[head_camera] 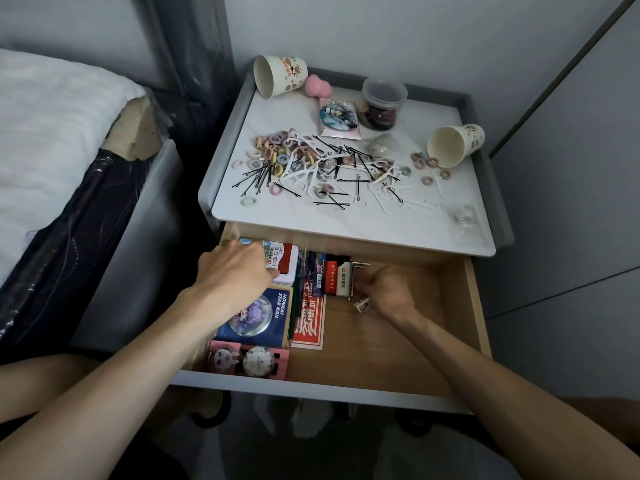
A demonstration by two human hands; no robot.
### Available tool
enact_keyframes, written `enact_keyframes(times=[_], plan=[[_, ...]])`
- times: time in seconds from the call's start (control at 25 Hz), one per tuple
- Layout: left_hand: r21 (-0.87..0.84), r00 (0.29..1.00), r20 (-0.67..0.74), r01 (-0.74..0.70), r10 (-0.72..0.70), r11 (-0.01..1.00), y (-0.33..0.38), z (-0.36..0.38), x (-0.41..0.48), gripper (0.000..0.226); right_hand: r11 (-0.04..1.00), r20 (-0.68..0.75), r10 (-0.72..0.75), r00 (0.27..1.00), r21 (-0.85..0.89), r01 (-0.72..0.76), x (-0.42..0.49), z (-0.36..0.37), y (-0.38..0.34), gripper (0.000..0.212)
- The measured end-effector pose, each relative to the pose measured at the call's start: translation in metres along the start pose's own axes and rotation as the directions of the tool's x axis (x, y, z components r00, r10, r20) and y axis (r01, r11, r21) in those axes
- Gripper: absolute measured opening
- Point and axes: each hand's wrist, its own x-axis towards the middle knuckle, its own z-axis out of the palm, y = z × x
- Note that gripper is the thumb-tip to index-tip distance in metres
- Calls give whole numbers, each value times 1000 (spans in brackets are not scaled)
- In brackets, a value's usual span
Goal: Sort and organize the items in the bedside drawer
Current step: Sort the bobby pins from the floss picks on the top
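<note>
Two bare forearms run up from the bottom edge into the open drawer point(381, 344), which is pulled out under the nightstand top point(346, 223).

The left hand point(235, 271) is curled over a tin point(285, 263) at the drawer's back-left, thumb on its near edge. The other fingertips are hidden behind the knuckles. The right hand point(389, 289) sits mid-drawer with its fingers bent toward a hex key point(356, 271). Whether they pinch it or only touch it, can't tell.

Inside, the left half looks mostly arranged. A blue badge pack point(265, 317) lies in front of the tin and a pink badge pack point(249, 362) is at the front. Pens point(311, 271) and a red paper point(308, 325) lie alongside, and a red-and-white box point(336, 277) is next to the key. A small white cube point(362, 304) lies loose by the right hand. The right half is bare wood.

Up top it's a mess: hair ties point(277, 150), bobby pins point(258, 178) and floss picks point(301, 174) all tangled together. Two paper cups point(277, 76) are tipped over, with a lidded jar point(381, 105) and a pink sponge point(317, 85) at the back.

My guess is the job is approx. a third done — flat stuff is placed, but the small bits need sorting by type, prob. into the cups, and putting back in the drawer.
</note>
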Motion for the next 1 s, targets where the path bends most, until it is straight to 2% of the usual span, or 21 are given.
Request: enact_keyframes(times=[0.16, 0.56, 0.76, 0.84, 0.92, 1.0], plan=[[3, 1000, -6, -3, 3, 1000, 0, 1, 0, 45, 998, -109, -28, 994, 59, 35, 9, -1, -1, 14], [39, 1000, 15, -1, 0, 999, 1, 2, 1, 52, 984, -198, -59, 978, 155, 91, 11, 6, -5, 18], [60, 1000, 24, 6, -7, 998, 1, 1, 2, 52, 928, -150, 19, 989, 370, 38, -9, -1, 12, 10], [86, 1000, 22, -3, 1, 996, 2, 2, 2, 51, 956, -176, 4, 984, 289, 48, -17, -3, 20, 13], [114, 1000, 15, -14, 12, 993, 3, 3, 1, 50, 996, -165, -42, 985, 69, 54, -23, -7, 21, 28], [131, 1000, 10, -20, 19, 991, 3, 2, 0, 50, 976, -120, -57, 991, -214, 31, -28, -9, 16, 30]])
